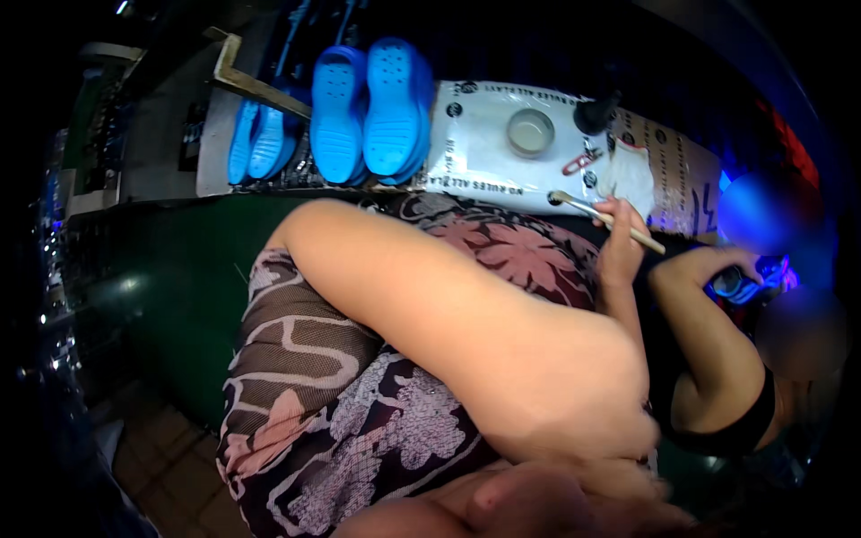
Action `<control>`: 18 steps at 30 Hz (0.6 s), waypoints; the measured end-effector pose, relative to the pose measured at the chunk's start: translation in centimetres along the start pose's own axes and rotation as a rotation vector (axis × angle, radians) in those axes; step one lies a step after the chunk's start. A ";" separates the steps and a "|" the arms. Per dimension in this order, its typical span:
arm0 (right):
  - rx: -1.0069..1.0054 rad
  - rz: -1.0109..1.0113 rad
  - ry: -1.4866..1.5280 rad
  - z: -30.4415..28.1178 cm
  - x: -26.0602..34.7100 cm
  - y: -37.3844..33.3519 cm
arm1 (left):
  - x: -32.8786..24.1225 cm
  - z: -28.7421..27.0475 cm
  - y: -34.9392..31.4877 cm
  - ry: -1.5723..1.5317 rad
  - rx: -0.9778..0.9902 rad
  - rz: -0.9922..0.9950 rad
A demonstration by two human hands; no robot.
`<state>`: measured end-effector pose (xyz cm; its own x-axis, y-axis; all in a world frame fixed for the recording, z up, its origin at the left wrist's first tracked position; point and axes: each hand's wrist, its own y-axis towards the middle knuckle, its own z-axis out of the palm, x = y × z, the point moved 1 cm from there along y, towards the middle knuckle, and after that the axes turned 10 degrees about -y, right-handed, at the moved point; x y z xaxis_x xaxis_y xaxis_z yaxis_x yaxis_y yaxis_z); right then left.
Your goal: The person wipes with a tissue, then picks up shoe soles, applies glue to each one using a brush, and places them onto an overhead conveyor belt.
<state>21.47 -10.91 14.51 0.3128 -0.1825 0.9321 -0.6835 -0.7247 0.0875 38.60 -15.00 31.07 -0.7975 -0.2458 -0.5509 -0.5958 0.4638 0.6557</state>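
Observation:
My right hand (621, 235) is closed around the pale handle of a brush (608, 219), whose bristles point left over the near edge of a covered bench. My bare left arm (448, 305) crosses in front of my body, bent at the elbow. Its hand (587, 430) is blurred and its fingers are smeared near my right arm. Beyond the brush stand a round bowl (531, 134) with pale contents, a small red-handled tool (581, 162), a white cloth-like piece (630, 177) and a dark cone-shaped container (595, 114).
Blue clog-like shoes (393, 108) stand in a row on the left of the bench, near an angled bar (256, 90). White printed sheeting (480, 161) covers the worktop. At the right another person's arm (717, 341) reaches toward a blue object (740, 285).

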 end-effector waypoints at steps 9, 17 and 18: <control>-0.109 0.080 0.012 -0.8 -1.4 1.3 | 1.8 -7.6 -19.1 0.796 -0.965 -1.222; 0.009 0.030 0.134 2.0 0.5 5.5 | 4.9 -6.4 -30.0 1.092 -0.686 -1.768; 0.012 0.029 0.132 2.1 0.6 5.5 | 5.1 -6.4 -29.6 1.090 -0.690 -1.771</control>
<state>19.27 -16.46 14.79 0.2028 -0.1154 0.9724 -0.6826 -0.7286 0.0559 51.58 -35.45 12.21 0.8776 -0.3180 -0.3587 -0.2983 -0.9481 0.1105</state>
